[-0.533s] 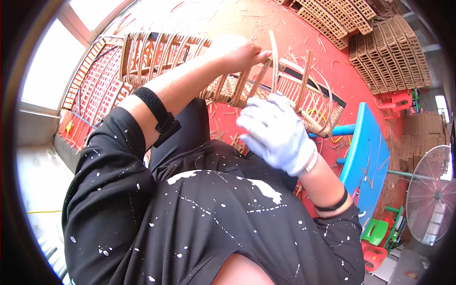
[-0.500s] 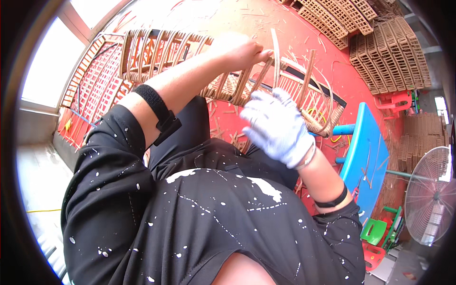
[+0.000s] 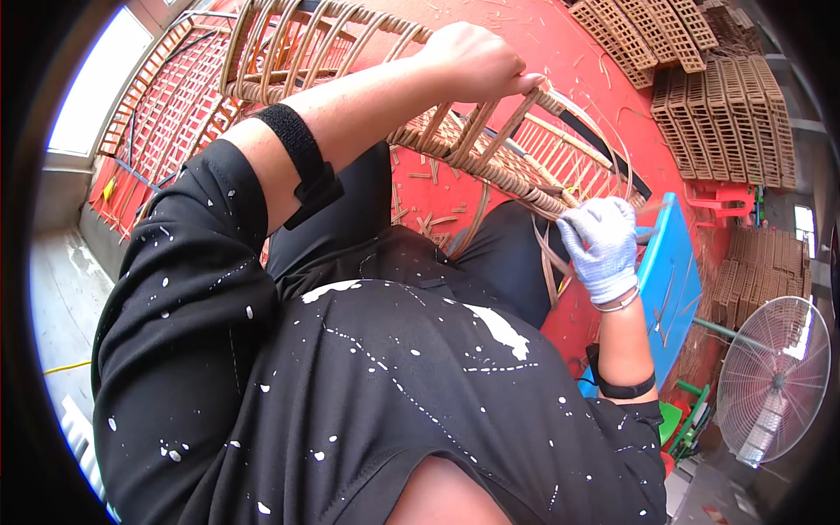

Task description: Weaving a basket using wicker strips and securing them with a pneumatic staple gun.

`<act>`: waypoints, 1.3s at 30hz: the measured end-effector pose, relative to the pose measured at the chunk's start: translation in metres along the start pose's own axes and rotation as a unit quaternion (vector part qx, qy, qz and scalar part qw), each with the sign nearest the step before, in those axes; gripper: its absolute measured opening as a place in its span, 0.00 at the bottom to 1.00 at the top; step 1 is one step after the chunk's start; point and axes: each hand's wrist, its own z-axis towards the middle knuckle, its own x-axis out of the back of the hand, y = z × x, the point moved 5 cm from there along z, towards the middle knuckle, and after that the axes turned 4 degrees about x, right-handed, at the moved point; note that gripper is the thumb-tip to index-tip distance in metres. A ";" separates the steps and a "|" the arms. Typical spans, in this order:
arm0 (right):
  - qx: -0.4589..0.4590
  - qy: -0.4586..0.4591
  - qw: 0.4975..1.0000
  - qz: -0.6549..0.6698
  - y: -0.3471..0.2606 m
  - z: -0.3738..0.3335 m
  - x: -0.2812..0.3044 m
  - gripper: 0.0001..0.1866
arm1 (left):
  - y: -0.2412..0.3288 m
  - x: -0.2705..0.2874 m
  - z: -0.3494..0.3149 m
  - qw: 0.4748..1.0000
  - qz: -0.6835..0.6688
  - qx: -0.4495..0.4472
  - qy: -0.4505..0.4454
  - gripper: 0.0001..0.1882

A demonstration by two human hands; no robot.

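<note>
A long woven rattan frame [image 3: 481, 166] lies across in front of me, wrapped with tan cane strands. My left hand [image 3: 477, 66], bare, is closed at its upper edge, thumb toward the right, where a cane strip wraps between the upper and lower rails. My right hand [image 3: 601, 248], in a white knit glove, is curled closed beside the lower rail's right part, on a rattan strand [image 3: 549, 249]; the fingers hide part of it. Loose strands hang below the lower rail near my knee.
A blue plastic stool [image 3: 674, 289] stands at the right, near my right forearm. Beyond it is a large fan [image 3: 774, 381]. Stacked lattice rattan panels [image 3: 722, 122] fill the far right. Cane scraps litter the red floor [image 3: 420, 188]. Another lattice frame [image 3: 166, 105] leans at the far left.
My right hand has moved right and down from the frame's middle, its spread fingers now closed. The strip that stood upright is now drawn down. My left hand has shifted slightly up and right.
</note>
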 end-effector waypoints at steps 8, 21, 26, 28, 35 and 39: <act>0.067 -0.007 0.997 0.032 -0.052 0.034 -0.043 0.11 | -0.002 -0.002 0.000 0.999 -0.001 -0.022 0.045 0.27; 0.014 0.200 0.966 0.165 -0.036 0.034 -0.058 0.09 | -0.002 -0.001 0.000 1.000 -0.008 -0.008 0.014 0.28; -0.045 0.291 0.935 0.197 -0.015 0.034 -0.036 0.07 | 0.000 0.000 0.000 1.000 -0.013 -0.015 0.023 0.27; -0.057 0.302 0.932 0.191 -0.014 0.034 -0.031 0.06 | -0.001 -0.002 0.001 0.999 -0.014 -0.019 0.026 0.27; -0.156 0.385 0.874 0.253 0.018 0.057 -0.028 0.07 | -0.001 -0.002 0.001 1.000 -0.002 -0.014 0.022 0.27; -0.151 0.315 0.930 0.109 0.055 0.084 -0.025 0.09 | 0.000 0.000 0.000 1.000 -0.015 -0.006 0.006 0.27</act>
